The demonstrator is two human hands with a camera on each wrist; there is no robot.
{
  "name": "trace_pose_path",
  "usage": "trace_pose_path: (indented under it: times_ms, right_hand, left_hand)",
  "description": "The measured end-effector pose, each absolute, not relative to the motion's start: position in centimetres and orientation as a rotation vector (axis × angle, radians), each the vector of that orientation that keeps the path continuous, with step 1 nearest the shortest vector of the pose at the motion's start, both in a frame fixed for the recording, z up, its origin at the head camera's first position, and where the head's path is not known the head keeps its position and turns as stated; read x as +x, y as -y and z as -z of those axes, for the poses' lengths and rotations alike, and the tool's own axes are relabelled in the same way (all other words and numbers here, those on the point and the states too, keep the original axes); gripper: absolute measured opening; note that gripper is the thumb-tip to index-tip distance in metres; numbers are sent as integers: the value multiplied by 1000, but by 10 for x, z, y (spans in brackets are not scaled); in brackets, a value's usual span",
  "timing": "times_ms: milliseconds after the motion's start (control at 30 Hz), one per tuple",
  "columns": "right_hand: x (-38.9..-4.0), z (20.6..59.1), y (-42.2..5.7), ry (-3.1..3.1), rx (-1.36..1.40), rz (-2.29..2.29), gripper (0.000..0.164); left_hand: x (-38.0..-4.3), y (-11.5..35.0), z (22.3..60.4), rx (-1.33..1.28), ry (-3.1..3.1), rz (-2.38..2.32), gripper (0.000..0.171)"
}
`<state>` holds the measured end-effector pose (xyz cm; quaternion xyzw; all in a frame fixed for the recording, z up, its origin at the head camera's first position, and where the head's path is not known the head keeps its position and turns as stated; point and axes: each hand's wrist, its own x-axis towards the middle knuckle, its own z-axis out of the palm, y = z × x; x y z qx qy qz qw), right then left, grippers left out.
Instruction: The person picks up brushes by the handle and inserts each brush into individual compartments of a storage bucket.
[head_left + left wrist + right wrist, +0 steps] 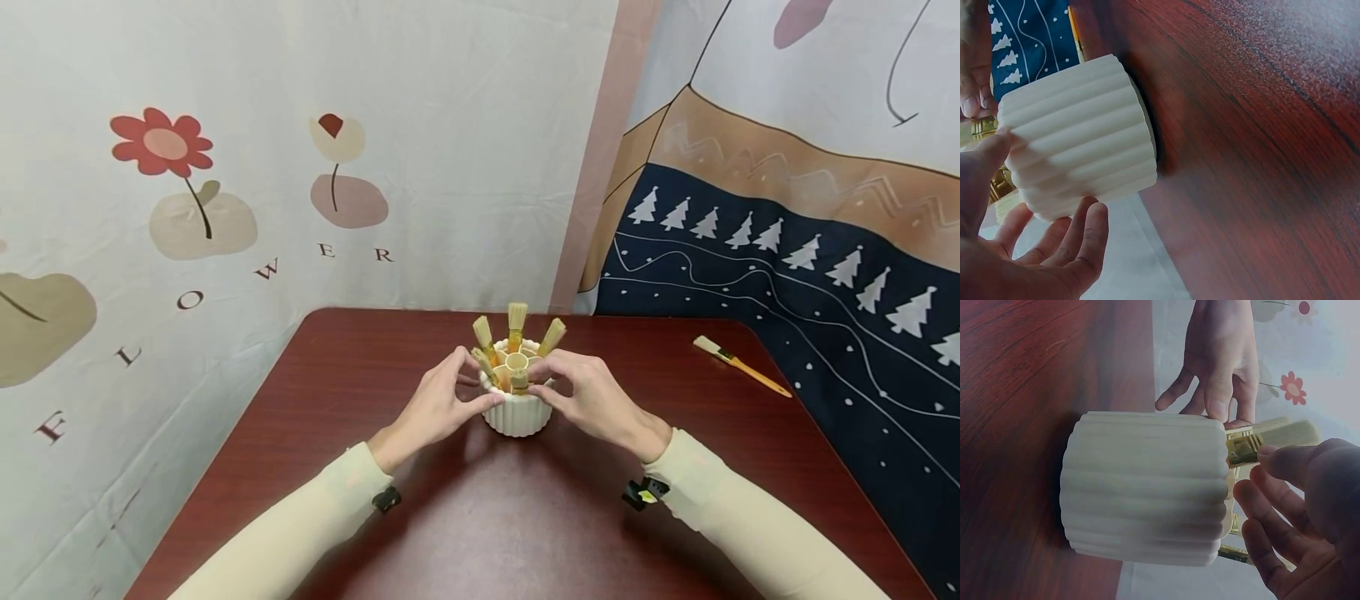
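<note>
A white ribbed brush holder (517, 418) stands upright on the table, with several flat paintbrushes in it, bristles up. My left hand (441, 400) holds the holder's left side, thumb at the rim and fingers along the wall, as the left wrist view shows on the ribbed holder (1082, 134). My right hand (592, 398) is at the rim's right front and pinches the front paintbrush (1291, 435) between thumb and fingers, near where the gold ferrule meets the pale bristles. The handle of that paintbrush is hidden inside the holder.
Another paintbrush (742, 365) with a yellow-orange handle lies at the table's right edge. The dark red wooden table (360, 350) backs onto a pale printed cloth (465, 167); a navy cloth with white trees (697, 258) hangs at the right.
</note>
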<state>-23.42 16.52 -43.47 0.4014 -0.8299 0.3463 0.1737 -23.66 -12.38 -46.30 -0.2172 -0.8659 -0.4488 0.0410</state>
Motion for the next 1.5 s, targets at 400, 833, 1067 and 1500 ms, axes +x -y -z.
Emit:
trace_pose_path:
  times_ms: [400,833,1067,1500]
  right_hand:
    - [-232,436,-167,2377,1112,-982,30]
    - [-230,436,-178,2415,1044,-972,33]
    - [-230,435,-193,2428,974,-989,28]
    - [-228,440,-230,2492,767,-930,24]
  left_hand:
    - [-236,124,462,-657,2659,1396,47]
    - [-234,124,460,-641,2675,1421,47]
    - [-233,124,455,-598,2728,1353,50]
    - [-231,125,449,-625,2752,1304,44]
